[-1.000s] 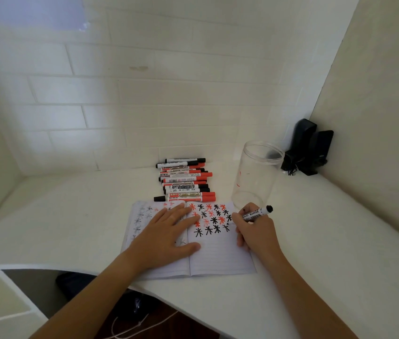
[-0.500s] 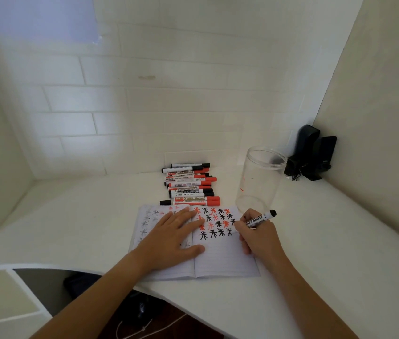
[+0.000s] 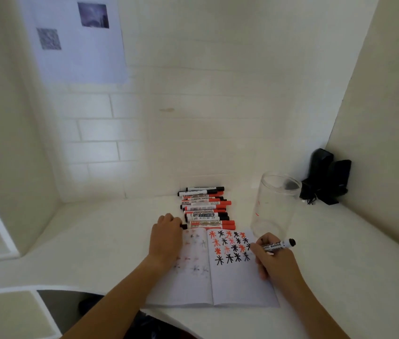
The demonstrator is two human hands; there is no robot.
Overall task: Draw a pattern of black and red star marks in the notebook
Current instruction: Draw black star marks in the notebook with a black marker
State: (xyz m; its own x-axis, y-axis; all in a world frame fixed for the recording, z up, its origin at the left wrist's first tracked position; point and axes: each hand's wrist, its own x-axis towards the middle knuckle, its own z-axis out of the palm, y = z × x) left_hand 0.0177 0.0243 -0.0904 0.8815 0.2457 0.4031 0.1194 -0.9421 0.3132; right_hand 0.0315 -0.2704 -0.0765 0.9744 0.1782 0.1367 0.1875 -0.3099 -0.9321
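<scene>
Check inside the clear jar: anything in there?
The jar looks empty: only the white desk shows through it, plus small red marks on its wall. Its base is partly hidden behind the right hand.

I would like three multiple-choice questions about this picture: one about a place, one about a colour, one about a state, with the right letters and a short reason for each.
1. Where does the clear jar stand?
A. on the open notebook
B. behind the notebook's right page, on the desk
C. left of the row of markers

2. What colours are the star marks on the right page?
A. black and red
B. blue and green
C. only black

3. What is the right hand doing?
A. lying flat on the page
B. gripping a black marker
C. holding the jar

Answers: 1 B, the jar stands on the desk beyond the page. 2 A, both colours show. 3 B, fingers curl round the marker.
</scene>
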